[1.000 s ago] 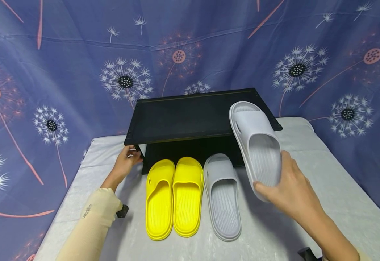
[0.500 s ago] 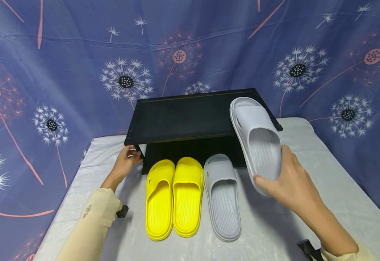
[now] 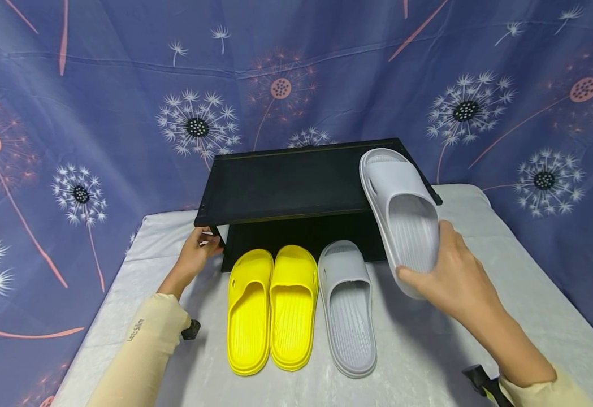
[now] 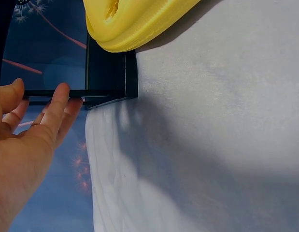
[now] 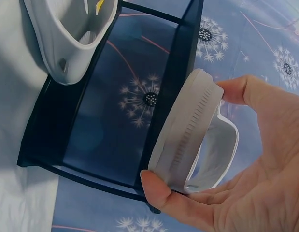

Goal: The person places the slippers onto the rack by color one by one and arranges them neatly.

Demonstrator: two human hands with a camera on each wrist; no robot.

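In the head view my right hand [image 3: 461, 277] grips a light grey slide slipper [image 3: 410, 232] by the heel, thumb on one edge and fingers on the other. Its toe overlaps the right part of the black two-tier rack's top shelf [image 3: 291, 186]; whether it touches is unclear. The right wrist view catches this slipper [image 5: 183, 130] edge-on between thumb and fingers. At the rack's left side, my left hand [image 3: 197, 254] holds the thin side bar [image 4: 98, 93]. Before the rack lie a yellow slide pair, left slipper [image 3: 249, 316] and right slipper [image 3: 293, 311], plus another grey slipper [image 3: 349, 316].
A pale cloth [image 3: 479, 243] covers the table. Behind it hangs a blue curtain [image 3: 327, 51] printed with dandelions. The toes of the lying slippers reach the rack's lower shelf [image 3: 301, 226]. Dark wrist-camera mounts show near both forearms.
My right hand and its grey slipper have moved slightly forward and up, further over the top shelf. The left hand and the lying slippers stay put.
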